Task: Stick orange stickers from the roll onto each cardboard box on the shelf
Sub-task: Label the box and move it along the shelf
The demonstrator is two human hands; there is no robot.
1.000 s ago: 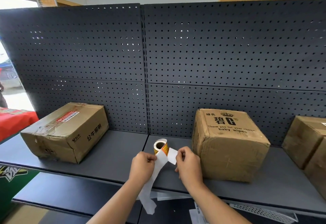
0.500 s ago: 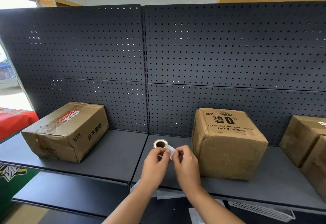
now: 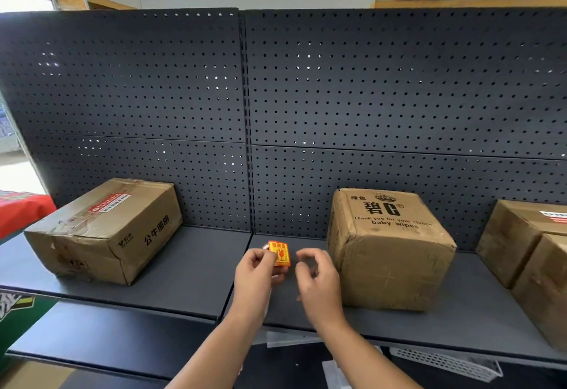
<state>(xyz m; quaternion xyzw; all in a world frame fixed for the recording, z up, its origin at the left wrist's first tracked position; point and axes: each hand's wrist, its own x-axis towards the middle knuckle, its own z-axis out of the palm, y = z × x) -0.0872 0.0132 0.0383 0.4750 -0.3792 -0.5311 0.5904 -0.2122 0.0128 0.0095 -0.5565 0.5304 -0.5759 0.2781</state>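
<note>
Orange sticker (image 3: 279, 253) is sitting pinched in the left hand (image 3: 257, 269); right hand (image 3: 316, 278) is hovering just beside, fingers loosely curled, empty.

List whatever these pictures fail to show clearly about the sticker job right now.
Head view:
- Sticker roll: nearly all hidden behind the orange sticker and the left hand.
- Orange sticker's print: too small to read.
- Right hand: motion-blurred, so whether it pinches anything cannot be told.
- Boxes at far right: cut off by the frame's right edge.
</note>
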